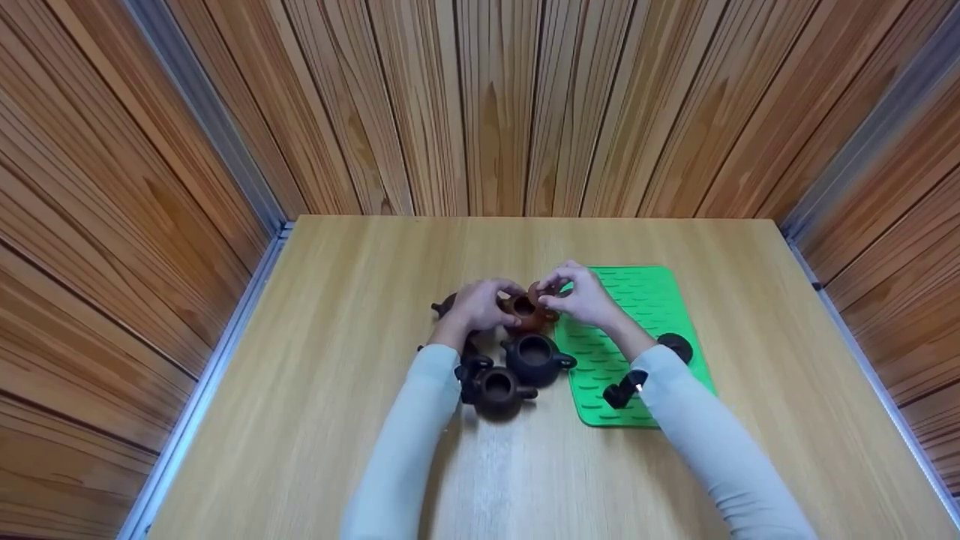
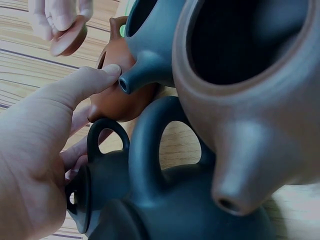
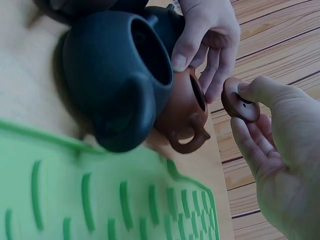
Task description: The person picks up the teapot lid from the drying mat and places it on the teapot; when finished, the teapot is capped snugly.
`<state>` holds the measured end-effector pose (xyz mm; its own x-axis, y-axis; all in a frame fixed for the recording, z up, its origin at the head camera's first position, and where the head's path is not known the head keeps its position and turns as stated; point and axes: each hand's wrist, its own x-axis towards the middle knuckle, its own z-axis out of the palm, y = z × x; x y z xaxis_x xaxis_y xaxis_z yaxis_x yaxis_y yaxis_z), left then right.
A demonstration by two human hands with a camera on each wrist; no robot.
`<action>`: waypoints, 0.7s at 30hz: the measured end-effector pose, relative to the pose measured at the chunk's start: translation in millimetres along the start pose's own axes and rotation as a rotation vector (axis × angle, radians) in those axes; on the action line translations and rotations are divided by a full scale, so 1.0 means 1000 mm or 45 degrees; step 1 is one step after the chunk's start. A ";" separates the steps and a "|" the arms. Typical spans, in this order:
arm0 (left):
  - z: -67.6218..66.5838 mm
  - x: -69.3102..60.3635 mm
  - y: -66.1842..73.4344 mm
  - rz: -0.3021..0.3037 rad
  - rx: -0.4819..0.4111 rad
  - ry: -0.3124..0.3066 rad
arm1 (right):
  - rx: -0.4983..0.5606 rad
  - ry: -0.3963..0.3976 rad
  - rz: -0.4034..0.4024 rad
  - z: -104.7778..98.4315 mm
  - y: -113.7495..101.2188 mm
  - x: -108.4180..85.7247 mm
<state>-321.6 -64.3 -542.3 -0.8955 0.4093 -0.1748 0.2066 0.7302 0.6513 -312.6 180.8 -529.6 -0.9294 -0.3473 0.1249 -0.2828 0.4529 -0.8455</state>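
A reddish-brown teapot (image 1: 534,321) stands uncovered beside the green mat; its dark opening shows in the right wrist view. The left hand (image 1: 484,306) grips this teapot (image 2: 119,95), thumb on its near side and fingers round the far side. Between thumb and fingers the right hand (image 3: 285,135) pinches a round reddish-brown lid (image 3: 240,101), held tilted, apart from the teapot. Right beside the reddish-brown teapot is a dark blue-black teapot (image 1: 534,361), also uncovered, with the left thumb near its spout in the left wrist view.
A brown teapot without a lid (image 1: 498,397) stands nearer the front. Further dark teapots, with lids on in the left wrist view (image 2: 107,180), are partly hidden by the left arm. The green mat (image 1: 622,300) lies at the right, with dark round objects (image 1: 676,346) over it by the right wrist.
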 end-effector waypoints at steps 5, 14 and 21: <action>0.000 0.000 0.001 -0.009 0.007 0.005 | -0.005 -0.010 -0.016 0.005 -0.005 0.003; -0.001 0.001 0.002 -0.015 0.042 0.031 | 0.041 0.048 -0.053 0.013 0.002 0.005; -0.001 -0.001 0.002 -0.003 0.054 0.018 | 0.143 0.098 -0.026 0.024 0.009 0.003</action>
<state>-321.3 -64.0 -540.1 -0.9013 0.4002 -0.1658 0.2207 0.7535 0.6193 -312.5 164.2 -549.1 -0.9404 -0.2894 0.1789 -0.2779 0.3503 -0.8945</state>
